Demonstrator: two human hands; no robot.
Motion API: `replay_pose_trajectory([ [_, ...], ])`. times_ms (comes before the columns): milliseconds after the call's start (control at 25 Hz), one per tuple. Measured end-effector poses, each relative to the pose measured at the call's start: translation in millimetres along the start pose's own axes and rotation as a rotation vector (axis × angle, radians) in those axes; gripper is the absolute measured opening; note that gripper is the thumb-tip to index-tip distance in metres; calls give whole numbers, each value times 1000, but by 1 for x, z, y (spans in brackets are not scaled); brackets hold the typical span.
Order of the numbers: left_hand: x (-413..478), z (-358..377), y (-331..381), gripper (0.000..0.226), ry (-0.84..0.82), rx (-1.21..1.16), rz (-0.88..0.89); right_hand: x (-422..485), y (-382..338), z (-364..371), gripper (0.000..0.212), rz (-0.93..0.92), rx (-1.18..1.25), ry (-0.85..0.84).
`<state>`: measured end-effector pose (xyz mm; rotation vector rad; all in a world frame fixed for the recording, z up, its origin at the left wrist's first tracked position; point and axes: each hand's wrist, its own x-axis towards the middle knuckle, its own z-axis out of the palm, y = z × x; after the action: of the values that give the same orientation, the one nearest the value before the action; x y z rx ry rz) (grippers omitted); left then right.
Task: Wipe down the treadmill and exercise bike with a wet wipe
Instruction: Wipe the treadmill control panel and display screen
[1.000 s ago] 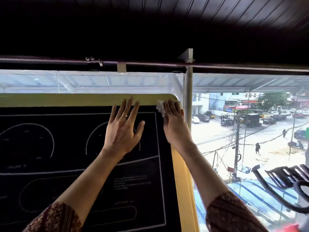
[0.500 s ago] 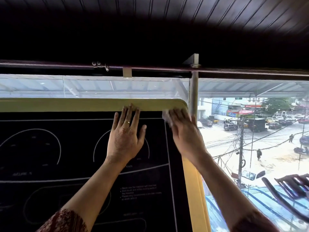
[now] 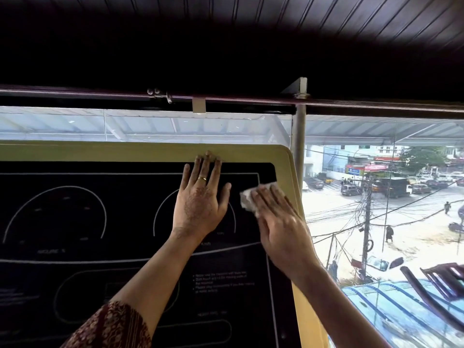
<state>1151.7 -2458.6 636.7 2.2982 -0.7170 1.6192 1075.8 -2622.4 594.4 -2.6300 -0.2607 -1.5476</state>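
the console [image 3: 75,272] fills the view. left hand [image 3: 200,204] lies flat by its top edge, fingers straight, holding nothing, likely to steady it. right hand [image 3: 278,227], fingers extended, presses the wipe [image 3: 247,197] onto the top right corner to scrub.

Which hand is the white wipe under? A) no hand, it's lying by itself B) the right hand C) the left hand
B: the white wipe peeks out from under the right hand on the black panel, while the left hand lies flat and shows no wipe.
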Motion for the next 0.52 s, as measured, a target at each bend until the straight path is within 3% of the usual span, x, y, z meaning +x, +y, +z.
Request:
replay_pose_trajectory([
  [240, -1, -1, -2, 59, -7, -7, 14, 102, 3, 1, 47, 229, 151, -39],
  [360, 0, 1, -1, 59, 2, -25, 10, 44, -11, 10, 48, 104, 152, 40],
  [520, -1, -1, -1, 58, -4, -24, 9, -66, -37, 8, 46, 1, 135, -3],
])
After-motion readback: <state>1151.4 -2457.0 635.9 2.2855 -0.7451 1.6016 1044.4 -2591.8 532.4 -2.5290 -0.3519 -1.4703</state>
